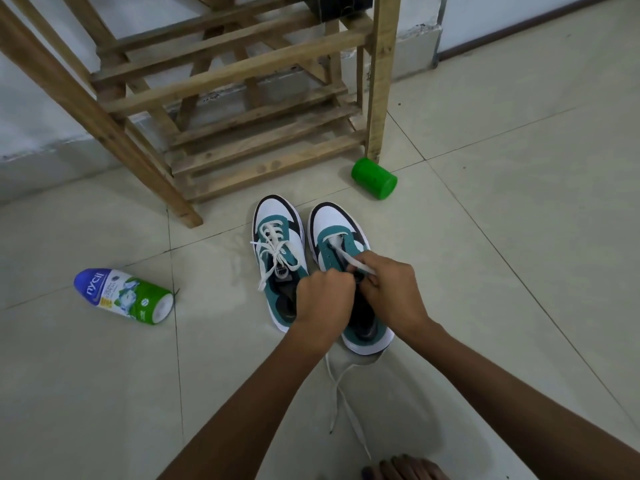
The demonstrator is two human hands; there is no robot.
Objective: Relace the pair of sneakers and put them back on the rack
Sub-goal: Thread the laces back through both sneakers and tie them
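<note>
Sneakers side by side on tiled floor (502,271) before wooden rack (242,109), left sneaker (277,251) laced and tied, right sneaker (341,237) partly laced, left hand (323,296) clenched at its eyelets, grip contents hidden, right hand (393,289) pinching white lace (358,265), powder bottle (124,296) and green cup (374,179) lying nearby.

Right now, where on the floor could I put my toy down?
Bare tiles lie right of the sneakers, past the green cup, and between the powder bottle and the rack. Near both hands and the trailing lace, it is crowded.
</note>
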